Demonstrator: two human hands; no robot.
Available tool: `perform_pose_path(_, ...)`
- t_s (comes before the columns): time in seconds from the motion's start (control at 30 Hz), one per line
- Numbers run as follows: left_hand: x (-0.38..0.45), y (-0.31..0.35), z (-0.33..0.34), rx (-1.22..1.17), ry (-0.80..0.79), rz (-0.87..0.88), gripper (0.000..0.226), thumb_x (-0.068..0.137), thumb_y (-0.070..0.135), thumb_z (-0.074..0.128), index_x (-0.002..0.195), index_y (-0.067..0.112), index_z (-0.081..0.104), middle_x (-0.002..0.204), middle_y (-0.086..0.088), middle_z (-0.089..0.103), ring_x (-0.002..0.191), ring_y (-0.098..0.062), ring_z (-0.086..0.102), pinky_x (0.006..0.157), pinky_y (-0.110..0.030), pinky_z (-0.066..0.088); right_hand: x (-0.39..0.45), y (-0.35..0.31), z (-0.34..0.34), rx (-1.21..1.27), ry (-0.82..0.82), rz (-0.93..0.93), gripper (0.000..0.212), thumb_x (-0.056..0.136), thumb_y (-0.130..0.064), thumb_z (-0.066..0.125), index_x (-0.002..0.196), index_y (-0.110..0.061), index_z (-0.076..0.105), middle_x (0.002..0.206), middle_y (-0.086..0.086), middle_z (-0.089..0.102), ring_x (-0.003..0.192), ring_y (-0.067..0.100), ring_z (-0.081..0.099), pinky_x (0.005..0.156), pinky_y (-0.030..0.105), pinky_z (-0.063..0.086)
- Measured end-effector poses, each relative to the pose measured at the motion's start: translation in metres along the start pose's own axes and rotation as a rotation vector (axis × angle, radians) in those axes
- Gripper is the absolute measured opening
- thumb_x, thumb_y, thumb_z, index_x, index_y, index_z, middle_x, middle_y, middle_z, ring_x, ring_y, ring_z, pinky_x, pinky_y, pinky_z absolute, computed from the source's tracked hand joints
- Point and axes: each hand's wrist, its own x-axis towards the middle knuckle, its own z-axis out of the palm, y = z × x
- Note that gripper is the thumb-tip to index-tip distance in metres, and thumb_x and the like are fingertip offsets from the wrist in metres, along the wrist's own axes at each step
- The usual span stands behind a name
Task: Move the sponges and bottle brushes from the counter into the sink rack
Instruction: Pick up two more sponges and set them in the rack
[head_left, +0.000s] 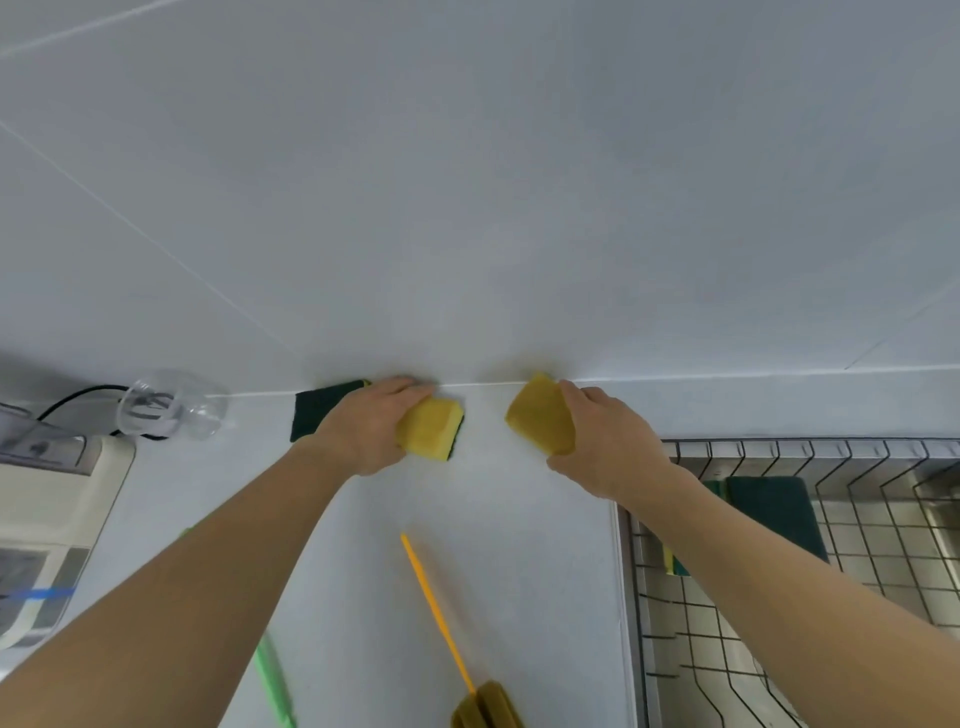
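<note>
White counter (519, 545) fills my lower centre; the wire sink rack (857, 545) at lower right already holds one green-backed sponge (774, 514). My left hand (363, 426) clasps a yellow sponge (431, 428) mid-frame, my right hand (608, 441) clasps another (540, 415). An orange bottle brush (441, 613) and a green one (270, 675) lie at the bottom.

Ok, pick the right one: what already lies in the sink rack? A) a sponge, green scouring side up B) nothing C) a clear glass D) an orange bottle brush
A: a sponge lies green side up in the wire sink rack, just past the right hand, while the orange bottle brush lies on the counter.
</note>
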Motion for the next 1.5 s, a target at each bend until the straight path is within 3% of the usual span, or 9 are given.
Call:
perform_pose_path(0.17, -0.002, 0.009, -0.004, -0.132, 0.008, -0.113, 0.076, 0.070, 0.034, 0.077, 0.138, 0.027, 0.043, 0.137, 0.003, 0.052, 0.122, -0.022, 0.052, 0.104, -0.036, 0.042, -0.002, 0.000, -0.001, 0.041, 0.044, 0.008, 0.071, 0.082, -0.030, 0.065, 0.143, -0.017, 0.032, 0.122, 0.005, 0.052, 0.105, 0.026, 0.054, 0.079, 0.037, 0.050)
perform_pose_path(0.37, -0.030, 0.057, -0.010, -0.444, 0.049, -0.287, 0.072, 0.064, 0.054, 0.078, 0.123, 0.022, 0.049, 0.108, 0.004, 0.059, 0.093, -0.018, 0.059, 0.077, -0.034, 0.052, -0.030, 0.004, -0.011, 0.225, 0.108, 0.092, 0.073, 0.078, -0.037, 0.069, 0.141, -0.020, 0.035, 0.112, 0.003, 0.051, 0.093, 0.024, 0.053, 0.072, 0.034, 0.046)
perform_pose_path(0.5, -0.044, 0.099, -0.014, -0.585, 0.072, -0.301, 0.080, 0.066, 0.061, 0.074, 0.132, 0.026, 0.045, 0.110, 0.005, 0.056, 0.097, -0.019, 0.059, 0.080, -0.034, 0.052, -0.054, 0.014, -0.017, 0.324, 0.147, 0.146, 0.078, 0.077, -0.040, 0.072, 0.143, -0.021, 0.034, 0.108, 0.001, 0.050, 0.095, 0.022, 0.052, 0.074, 0.031, 0.041)
perform_pose_path(0.63, -0.050, 0.146, -0.017, -0.699, 0.143, -0.341, 0.077, 0.064, 0.064, 0.073, 0.125, 0.025, 0.047, 0.108, 0.003, 0.059, 0.096, -0.020, 0.061, 0.082, -0.037, 0.053, -0.087, 0.035, -0.028, 0.389, 0.192, 0.236, 0.091, 0.078, -0.043, 0.074, 0.151, -0.021, 0.025, 0.134, 0.003, 0.048, 0.119, 0.023, 0.050, 0.085, 0.030, 0.039)
perform_pose_path(0.83, -0.046, 0.226, -0.007, -0.797, 0.141, -0.294, 0.071, 0.064, 0.061, 0.075, 0.117, 0.023, 0.047, 0.106, 0.003, 0.057, 0.093, -0.019, 0.059, 0.072, -0.033, 0.049, -0.134, 0.080, -0.034, 0.475, 0.317, 0.346, 0.086, 0.071, -0.038, 0.080, 0.144, -0.018, 0.038, 0.130, 0.002, 0.054, 0.104, 0.017, 0.051, 0.081, 0.029, 0.043)
perform_pose_path(0.97, -0.036, 0.264, 0.002, -0.801, 0.099, -0.273, 0.067, 0.065, 0.060, 0.074, 0.113, 0.023, 0.046, 0.103, 0.004, 0.056, 0.091, -0.017, 0.058, 0.069, -0.031, 0.048, -0.152, 0.108, -0.031, 0.463, 0.352, 0.408, 0.082, 0.070, -0.035, 0.080, 0.141, -0.018, 0.041, 0.128, 0.003, 0.053, 0.098, 0.012, 0.046, 0.079, 0.029, 0.042)
perform_pose_path(1.1, -0.022, 0.292, 0.019, -0.758, 0.047, -0.259, 0.088, 0.064, 0.064, 0.072, 0.133, 0.021, 0.038, 0.117, -0.001, 0.056, 0.102, -0.023, 0.059, 0.079, -0.037, 0.051, -0.163, 0.129, -0.025, 0.434, 0.370, 0.471, 0.087, 0.070, -0.038, 0.079, 0.144, -0.020, 0.036, 0.130, 0.003, 0.053, 0.104, 0.015, 0.050, 0.079, 0.028, 0.041)
perform_pose_path(1.27, -0.009, 0.313, 0.033, -0.618, 0.027, -0.222, 0.091, 0.073, 0.063, 0.066, 0.144, 0.028, 0.020, 0.126, -0.008, 0.051, 0.109, -0.032, 0.057, 0.081, -0.039, 0.048, -0.163, 0.144, -0.017, 0.439, 0.370, 0.520, 0.089, 0.071, -0.037, 0.079, 0.145, -0.019, 0.034, 0.132, 0.003, 0.050, 0.097, 0.010, 0.042, 0.076, 0.026, 0.037)
perform_pose_path(1.5, 0.001, 0.322, 0.039, -0.527, -0.030, -0.188, 0.080, 0.083, 0.061, 0.055, 0.148, 0.036, 0.015, 0.137, -0.014, 0.039, 0.112, -0.037, 0.056, 0.083, -0.039, 0.047, -0.148, 0.144, -0.006, 0.461, 0.323, 0.507, 0.087, 0.074, -0.039, 0.077, 0.146, -0.022, 0.031, 0.128, 0.005, 0.051, 0.097, 0.018, 0.050, 0.074, 0.027, 0.040)
